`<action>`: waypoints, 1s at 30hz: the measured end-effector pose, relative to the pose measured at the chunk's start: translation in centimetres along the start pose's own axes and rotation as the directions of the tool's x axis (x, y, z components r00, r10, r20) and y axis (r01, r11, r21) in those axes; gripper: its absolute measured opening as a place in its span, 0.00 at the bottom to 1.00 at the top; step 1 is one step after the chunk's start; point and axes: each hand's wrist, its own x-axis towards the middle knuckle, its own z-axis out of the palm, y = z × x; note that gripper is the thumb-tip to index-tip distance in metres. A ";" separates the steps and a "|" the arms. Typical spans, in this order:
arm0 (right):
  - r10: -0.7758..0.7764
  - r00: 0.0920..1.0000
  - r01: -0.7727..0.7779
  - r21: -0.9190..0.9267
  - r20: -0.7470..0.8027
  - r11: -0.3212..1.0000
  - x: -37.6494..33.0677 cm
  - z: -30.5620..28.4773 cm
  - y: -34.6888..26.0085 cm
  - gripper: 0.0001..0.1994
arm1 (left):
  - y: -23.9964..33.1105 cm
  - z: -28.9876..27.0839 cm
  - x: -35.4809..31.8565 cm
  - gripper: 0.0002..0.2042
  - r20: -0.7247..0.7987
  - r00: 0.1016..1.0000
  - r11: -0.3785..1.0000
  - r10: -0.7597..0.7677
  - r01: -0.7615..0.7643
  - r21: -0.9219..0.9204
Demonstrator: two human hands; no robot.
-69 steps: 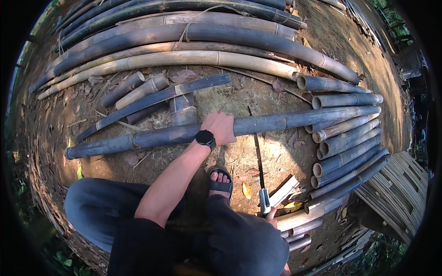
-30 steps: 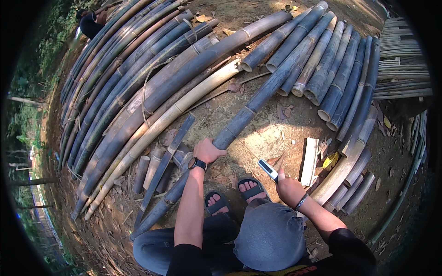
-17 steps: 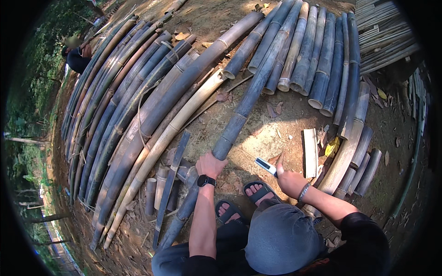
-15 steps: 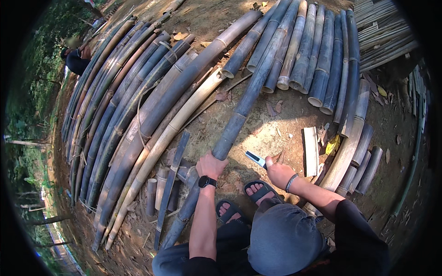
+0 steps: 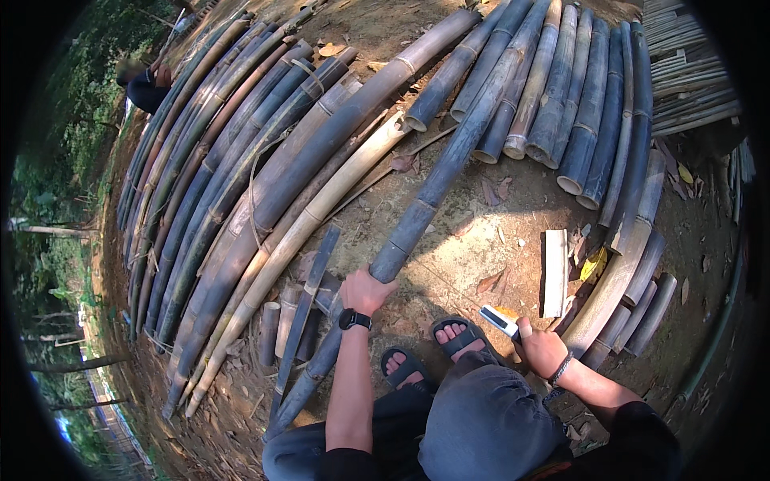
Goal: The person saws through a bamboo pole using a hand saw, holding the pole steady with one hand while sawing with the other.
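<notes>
A long dark bamboo pole (image 5: 421,204) slants across the ground, its far part lying over other poles. My left hand (image 5: 367,290), with a watch at the wrist, is closed round it from above. In my right hand (image 5: 544,349) is what looks like a hand saw (image 5: 499,321) with a white and dark handle. Its blade shows only as a faint thin line toward the pole, seen nearly edge-on. The saw is held off to the right of the pole, above the ground near my sandalled foot (image 5: 457,335).
Many bamboo poles (image 5: 281,192) lie side by side at left, and more (image 5: 577,120) at the far right. A split bamboo piece (image 5: 555,274) and short lengths (image 5: 650,313) lie at right. Short cut pieces (image 5: 271,333) stand beside my left arm. A person (image 5: 148,90) is far left.
My right hand and the saw have moved right and nearer to me, away from the pole. My left hand stays on the pole. The view has shifted slightly.
</notes>
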 end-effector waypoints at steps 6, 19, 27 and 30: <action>0.058 0.997 -0.043 0.260 -0.050 0.965 2.6 2.3 0.9 0.23 | 0.5 3.2 -1.0 0.31 -0.392 0.916 0.995 0.088 -0.099 -0.008; 0.055 0.990 0.016 0.496 -0.128 0.868 2.4 1.3 -0.7 0.23 | 0.3 1.8 0.9 0.26 -0.202 0.979 0.997 -0.033 0.019 -0.070; 0.057 0.995 -0.013 0.476 -0.077 0.879 1.5 -2.4 -3.4 0.23 | -0.1 2.6 0.1 0.24 -0.281 0.960 0.997 -0.001 -0.022 -0.076; 0.044 0.998 -0.022 0.482 -0.036 0.876 0.8 -5.5 -3.5 0.22 | 0.6 3.4 -0.1 0.25 -0.325 0.945 0.993 0.033 -0.067 -0.094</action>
